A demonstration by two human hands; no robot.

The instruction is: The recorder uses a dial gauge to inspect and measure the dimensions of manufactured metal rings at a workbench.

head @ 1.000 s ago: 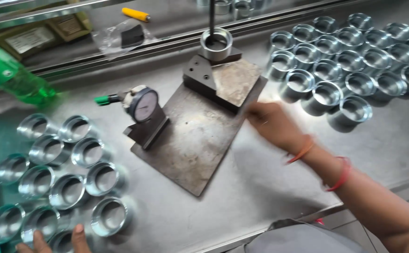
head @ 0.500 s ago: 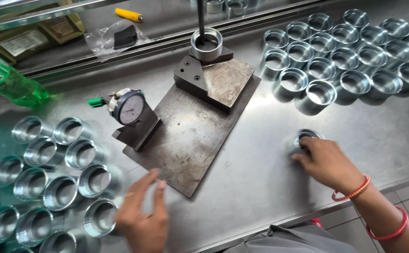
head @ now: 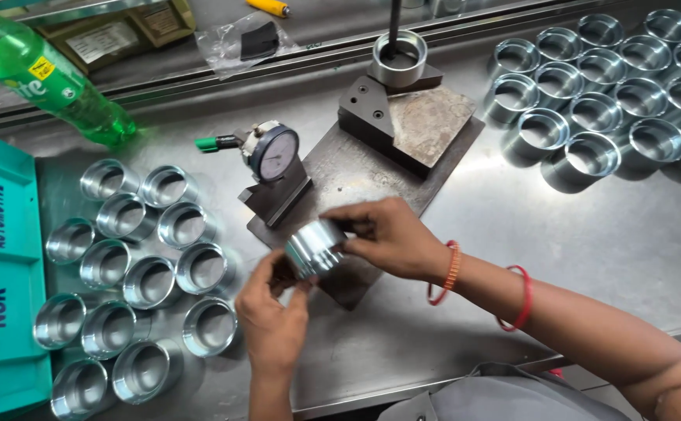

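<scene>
Both hands hold one shiny metal ring (head: pixel 315 248) just above the front corner of a dark steel gauge plate (head: pixel 356 183). My right hand (head: pixel 387 238) grips it from the right and top, my left hand (head: pixel 272 308) from below and the left. The ring lies on its side. Behind the hands a round dial gauge (head: pixel 275 153) with a green-tipped stem stands on the plate. A similar ring (head: pixel 397 58) sits on the raised block at the plate's far end, under a black vertical rod.
Several finished-looking rings (head: pixel 139 261) stand grouped at the left, and several more (head: pixel 606 86) at the far right. A teal plastic crate (head: pixel 1 273) lines the left edge. A green bottle (head: pixel 48 82) lies at the back left, near a plastic bag (head: pixel 251 43).
My right hand picked a ring from the right side of the table and carried it left to the plate's front corner. My left hand rose to meet it and took hold too.
</scene>
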